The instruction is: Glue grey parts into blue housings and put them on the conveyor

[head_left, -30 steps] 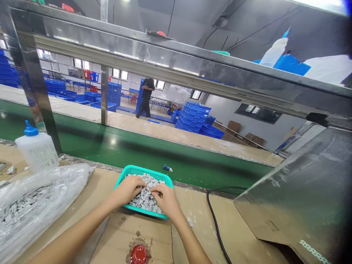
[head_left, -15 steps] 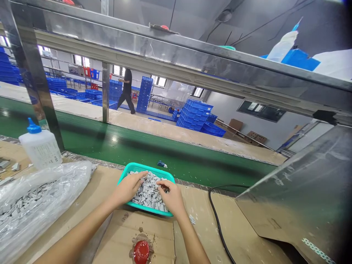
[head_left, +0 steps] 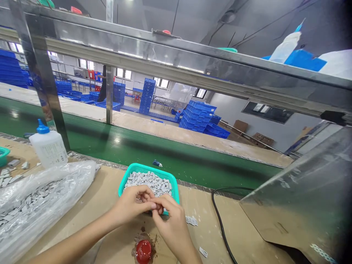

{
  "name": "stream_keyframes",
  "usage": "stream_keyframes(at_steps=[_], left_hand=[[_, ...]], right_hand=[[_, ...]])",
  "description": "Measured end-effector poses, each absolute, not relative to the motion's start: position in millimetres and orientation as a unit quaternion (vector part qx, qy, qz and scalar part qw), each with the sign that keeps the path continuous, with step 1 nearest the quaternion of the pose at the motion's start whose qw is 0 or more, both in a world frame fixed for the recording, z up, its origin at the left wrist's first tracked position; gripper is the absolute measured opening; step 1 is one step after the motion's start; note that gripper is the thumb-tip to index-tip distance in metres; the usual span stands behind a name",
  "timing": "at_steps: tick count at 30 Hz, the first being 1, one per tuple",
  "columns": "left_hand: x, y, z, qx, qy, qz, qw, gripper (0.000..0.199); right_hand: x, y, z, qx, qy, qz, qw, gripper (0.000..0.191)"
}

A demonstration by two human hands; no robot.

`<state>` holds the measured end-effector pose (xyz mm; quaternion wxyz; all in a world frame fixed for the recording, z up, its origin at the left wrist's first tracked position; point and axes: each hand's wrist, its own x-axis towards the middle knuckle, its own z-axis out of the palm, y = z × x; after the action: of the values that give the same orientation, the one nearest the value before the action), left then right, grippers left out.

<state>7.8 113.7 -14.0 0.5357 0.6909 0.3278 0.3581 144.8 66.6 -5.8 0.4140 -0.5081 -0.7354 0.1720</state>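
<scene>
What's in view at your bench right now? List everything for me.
teal plastic baskets: 2, teal, one before the hands, one at far left
small plastic parts: many, pale grey, heaped in the nearer basket
clear plastic bag: 1, clear, bench left, holding similar parts
squeeze bottle: 1, white, blue cap, behind the bag
round cap: 1, red, on cardboard
cable: 1, black, bench right
conveyor belt: 1, green, beyond the bench
crates: many, blue, stacked across the hall
left hand: 1, bare, over the basket's near rim
right hand: 1, bare, fingers meeting the left hand's
</scene>
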Motion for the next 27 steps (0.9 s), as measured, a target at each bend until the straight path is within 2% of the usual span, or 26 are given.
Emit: stream_keyframes(at_steps=[4, 7, 11, 18, 20, 21, 24, 27], left_hand=[[7.6, 106.9, -17.3, 0.626, 0.298, 0.316, 0.648, 0.016], [4.7, 106.2, -15.1, 0.567, 0.298, 0.311, 0.702, 0.021], [1.8, 109.7, -11.1, 0.564, 0.306, 0.303, 0.705, 0.023], [-1.2, 110.3, -0.6, 0.615, 0.258, 0.252, 0.701, 0.031], [-3.5, 115.8, 10.4, 0.689, 0.272, 0.222, 0.634, 0.035], [-3.9, 123.3, 16.5, 0.738, 0.293, 0.222, 0.566, 0.038], [-0.1, 168.8, 28.9, 0.847, 0.367, 0.269, 0.275, 0.048], [9.0, 234.2, 23.3, 0.844, 0.4, 0.282, 0.22, 0.044]], right_hand=[[143.8, 57.2, -4.6, -0.501, -0.759, 0.165, 0.382, 0.022], [149.8, 56.9, -3.6, -0.482, -0.764, 0.153, 0.401, 0.019], [160.2, 56.5, -4.0, -0.414, -0.799, 0.11, 0.422, 0.018], [166.8, 53.9, -5.3, -0.379, -0.821, 0.074, 0.42, 0.022], [170.2, 52.6, -6.9, -0.399, -0.808, 0.078, 0.425, 0.02], [172.5, 51.4, -8.0, -0.414, -0.799, 0.084, 0.428, 0.019], [178.7, 44.5, -12.3, -0.462, -0.767, 0.111, 0.431, 0.017], [178.1, 31.6, -19.3, -0.486, -0.754, 0.157, 0.413, 0.017]])
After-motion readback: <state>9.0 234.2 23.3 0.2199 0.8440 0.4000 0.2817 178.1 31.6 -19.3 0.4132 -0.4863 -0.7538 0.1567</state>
